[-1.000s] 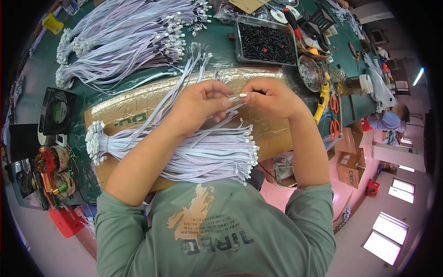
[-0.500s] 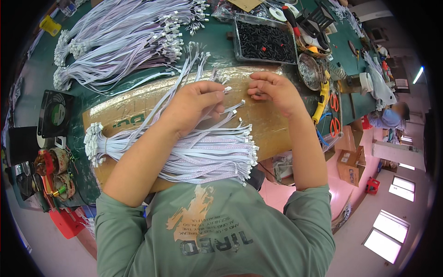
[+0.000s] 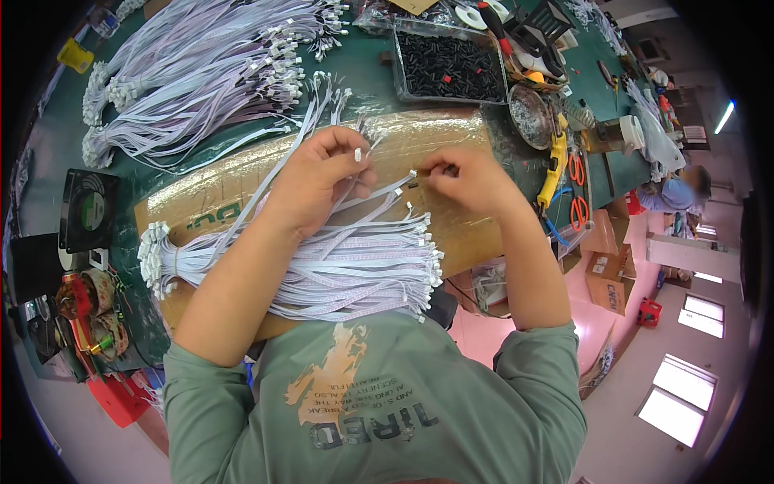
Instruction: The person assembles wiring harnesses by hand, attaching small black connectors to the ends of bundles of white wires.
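Observation:
My left hand (image 3: 322, 173) is closed over the cardboard, pinching a white ribbon cable by its end; the small white connector (image 3: 358, 154) shows at the fingertips. To its right my right hand (image 3: 468, 179) is curled with thumb and fingers together. Something dark shows between those fingers, too small to name. A short black tube piece (image 3: 414, 184) lies just left of the right fingertips, close to a cable's white end. Under my left forearm a tied bundle of white ribbon cables (image 3: 355, 270) rests on the cardboard sheet (image 3: 463, 222).
Beyond the cardboard stands a clear box (image 3: 397, 81) of short black tubes. More cable bundles (image 3: 210, 60) lie far left. A metal bowl (image 3: 528, 115), a yellow-handled tool (image 3: 553, 165) and red-handled scissors (image 3: 577, 211) are at right; a black fan (image 3: 89, 207) is at left.
My left hand has shifted slightly left, turning the connector upward. My right hand has moved down and its fingers have drawn together. A black tube piece now shows beside it.

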Demonstrator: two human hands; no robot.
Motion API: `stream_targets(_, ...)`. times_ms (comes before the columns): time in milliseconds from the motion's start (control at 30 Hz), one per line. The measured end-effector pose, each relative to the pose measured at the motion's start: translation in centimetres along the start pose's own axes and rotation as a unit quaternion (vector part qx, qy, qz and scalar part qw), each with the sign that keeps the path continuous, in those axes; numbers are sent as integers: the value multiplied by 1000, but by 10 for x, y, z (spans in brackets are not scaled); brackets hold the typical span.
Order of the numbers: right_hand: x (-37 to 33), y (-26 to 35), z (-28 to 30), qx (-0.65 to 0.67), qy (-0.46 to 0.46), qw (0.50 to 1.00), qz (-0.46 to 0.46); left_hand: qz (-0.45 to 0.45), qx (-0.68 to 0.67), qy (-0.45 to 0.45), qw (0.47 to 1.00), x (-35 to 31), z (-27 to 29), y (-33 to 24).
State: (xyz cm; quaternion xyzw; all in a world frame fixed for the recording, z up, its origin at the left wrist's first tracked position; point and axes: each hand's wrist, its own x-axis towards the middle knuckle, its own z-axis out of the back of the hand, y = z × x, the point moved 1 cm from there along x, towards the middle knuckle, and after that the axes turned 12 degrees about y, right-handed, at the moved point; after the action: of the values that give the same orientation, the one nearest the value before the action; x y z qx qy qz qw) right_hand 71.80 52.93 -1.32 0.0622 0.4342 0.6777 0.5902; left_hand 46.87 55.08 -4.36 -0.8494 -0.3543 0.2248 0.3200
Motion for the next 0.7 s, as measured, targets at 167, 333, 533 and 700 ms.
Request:
stream_targets(167, 0, 2, -15, -89, 32, 995, 15, -6, -3, 8, 1000, 0, -1, 1)
stream_targets(333, -6, 2, -10, -48, -24, 998, -27, -1, -5, 18, 1000, -1, -2, 1)
stream_targets(533, -5, 19, -8, 252, 13, 966, 54, 2, 53, -4, 999, -3, -8, -1)
stream_targets(700, -6, 43, -7, 267, -16, 961, 75, -22, 74, 12, 997, -2, -3, 3)
